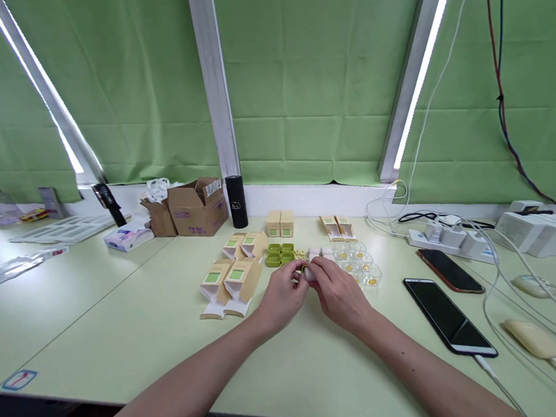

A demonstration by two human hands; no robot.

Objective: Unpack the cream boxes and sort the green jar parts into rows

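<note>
My left hand (281,294) and my right hand (338,292) meet above the table, fingertips pinched together. Between them is a small white piece (309,274) with a dark green rim at its left side; the fingers cover much of it. Just beyond my left hand sit several square green cups (288,257). Small pale yellow parts (300,254) and whitish pieces (313,252) lie behind my fingers. Clear plastic holders (372,274) with yellow centres are grouped beside my right hand. To the left, open kraft boxes (248,277) lie with white flaps out.
Upright kraft boxes (286,222), more open boxes (329,225) and a black tumbler (237,202) stand at the back. A cardboard carton (198,212) and tissue pack (128,237) are left. Phones (447,314), a power strip (449,244) and white cables occupy the right.
</note>
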